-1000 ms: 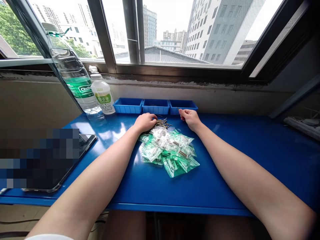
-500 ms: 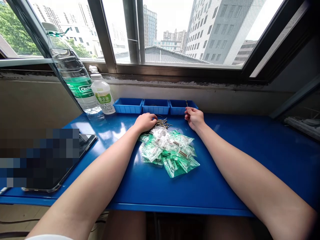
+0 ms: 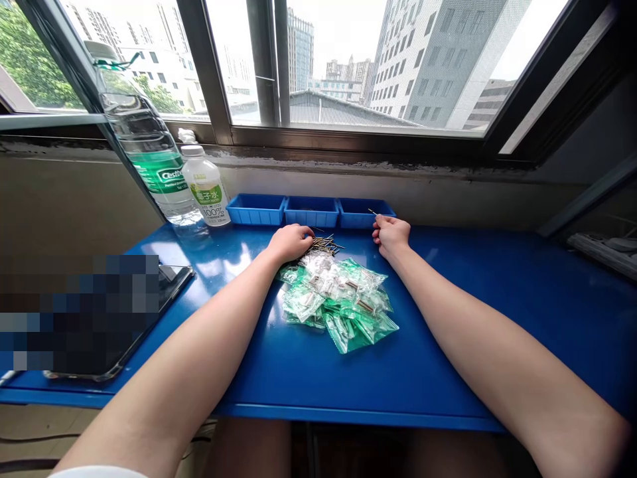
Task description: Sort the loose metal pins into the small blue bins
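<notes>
My right hand (image 3: 393, 234) is at the front of the right-hand blue bin (image 3: 365, 216). Its fingertips pinch a thin brass-coloured screw-like rod (image 3: 371, 212), whose end points up and left over the bin. My left hand (image 3: 291, 242) rests palm down on the table, fingers bent a little apart, touching the left side of a loose pile of similar thin metal rods (image 3: 326, 244). Its palm side and some fingers are hidden. In front of that pile lies a heap of clear and green plastic packets (image 3: 343, 299), some with metal pieces inside.
Two more blue bins, the middle one (image 3: 311, 216) and the left one (image 3: 256, 212), line up along the wall. A small white-capped bottle (image 3: 206, 189) and a large water bottle (image 3: 154, 159) stand at back left. A phone-like dark device (image 3: 169, 285) lies on the blue table (image 3: 348, 385).
My right hand has shifted slightly right, and the thin rod in it has tipped from upright to slanting left. The left hand and the packets stay in place.
</notes>
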`<action>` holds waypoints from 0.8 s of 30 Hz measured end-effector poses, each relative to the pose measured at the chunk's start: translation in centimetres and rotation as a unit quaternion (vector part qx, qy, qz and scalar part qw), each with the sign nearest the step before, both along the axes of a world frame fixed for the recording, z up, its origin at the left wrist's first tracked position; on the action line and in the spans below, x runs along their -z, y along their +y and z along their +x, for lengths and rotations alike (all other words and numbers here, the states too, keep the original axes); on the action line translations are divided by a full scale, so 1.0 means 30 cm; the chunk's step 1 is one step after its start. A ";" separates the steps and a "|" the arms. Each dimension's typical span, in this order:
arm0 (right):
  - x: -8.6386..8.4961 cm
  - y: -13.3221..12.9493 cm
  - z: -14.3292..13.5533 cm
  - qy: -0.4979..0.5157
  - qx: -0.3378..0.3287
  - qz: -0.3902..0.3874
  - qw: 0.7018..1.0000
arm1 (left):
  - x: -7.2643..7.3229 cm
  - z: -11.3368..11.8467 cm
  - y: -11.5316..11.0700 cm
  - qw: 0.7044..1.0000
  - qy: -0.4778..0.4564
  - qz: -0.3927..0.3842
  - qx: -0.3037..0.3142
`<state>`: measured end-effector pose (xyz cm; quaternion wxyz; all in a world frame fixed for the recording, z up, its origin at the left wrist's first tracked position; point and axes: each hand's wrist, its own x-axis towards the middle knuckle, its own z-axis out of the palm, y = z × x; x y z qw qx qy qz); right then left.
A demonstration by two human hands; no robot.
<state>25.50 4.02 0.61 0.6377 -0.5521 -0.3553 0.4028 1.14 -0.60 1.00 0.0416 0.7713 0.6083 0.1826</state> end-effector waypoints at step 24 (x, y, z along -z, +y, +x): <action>0.017 0.003 0.002 -0.043 -0.012 0.029 0.999 | -0.001 0.001 0.000 1.000 0.000 -0.003 -0.004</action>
